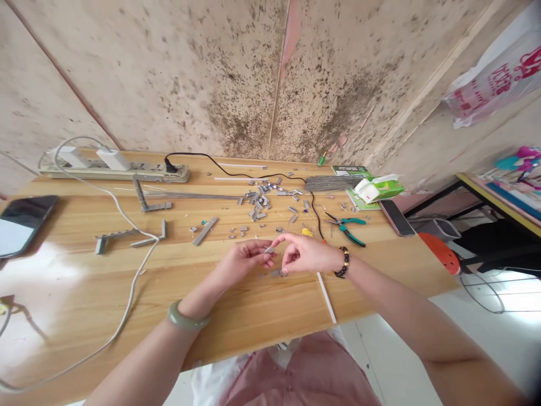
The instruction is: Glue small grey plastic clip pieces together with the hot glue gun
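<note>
Between the fingertips of my left hand (245, 260) is a small grey block (269, 250). My right hand (310, 254) is right beside it, its index finger reaching to the block and its other fingers curled; whether they hold anything I cannot make out. Below them, another small grey piece (276, 273) lies by my right fingertips. Past my hands spreads a loose pile of grey blocks (258, 200). A long grey strip (205, 231) lies to the left of it.
Teal-handled pliers (353, 228), a phone (397, 218) and a tissue pack (378, 189) lie to the right. Thin metal rods (332, 183) are bundled at the back. Leftward are a power strip (147, 173), a white cable (137, 276), joined grey pieces (146, 206) and a tablet-like device (25, 223).
</note>
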`<control>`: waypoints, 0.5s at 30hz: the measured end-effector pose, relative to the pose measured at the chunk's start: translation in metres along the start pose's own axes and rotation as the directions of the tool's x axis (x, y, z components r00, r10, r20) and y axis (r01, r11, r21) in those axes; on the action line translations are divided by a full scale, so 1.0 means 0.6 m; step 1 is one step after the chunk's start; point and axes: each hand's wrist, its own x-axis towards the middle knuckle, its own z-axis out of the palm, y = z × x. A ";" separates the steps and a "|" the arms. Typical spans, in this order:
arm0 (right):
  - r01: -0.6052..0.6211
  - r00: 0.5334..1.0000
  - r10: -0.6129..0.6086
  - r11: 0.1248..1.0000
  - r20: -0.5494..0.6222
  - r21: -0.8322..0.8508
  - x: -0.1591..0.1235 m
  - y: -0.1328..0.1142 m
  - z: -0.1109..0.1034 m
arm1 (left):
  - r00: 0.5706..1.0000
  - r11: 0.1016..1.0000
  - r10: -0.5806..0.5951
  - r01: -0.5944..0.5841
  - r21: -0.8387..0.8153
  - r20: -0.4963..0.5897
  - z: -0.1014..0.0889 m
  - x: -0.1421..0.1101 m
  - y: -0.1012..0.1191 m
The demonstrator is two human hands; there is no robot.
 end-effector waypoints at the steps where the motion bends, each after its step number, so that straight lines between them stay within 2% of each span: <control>1: 0.006 1.000 -0.006 1.000 -0.003 0.010 -0.002 0.000 0.000 | 1.000 1.000 0.000 0.000 -0.005 -0.015 0.000 -0.001 0.002; 4: -0.013 1.000 0.013 1.000 -0.008 0.023 -0.009 -0.003 -0.005 | 0.999 0.999 0.014 -0.016 -0.040 -0.034 -0.001 -0.003 0.007; 9: -0.072 0.975 0.066 0.997 -0.214 -0.023 -0.019 -0.001 -0.032 | 0.998 0.999 0.016 -0.018 -0.043 -0.055 -0.010 -0.004 0.006; 12: -0.071 0.967 0.064 0.997 -0.246 -0.022 -0.014 0.012 -0.031 | 0.997 0.997 -0.066 0.068 0.031 -0.046 -0.012 -0.005 0.004; 15: -0.054 0.966 0.031 0.995 -0.257 -0.085 0.008 0.030 -0.004 | 0.980 0.964 -0.189 0.197 0.178 -0.063 -0.013 -0.008 0.000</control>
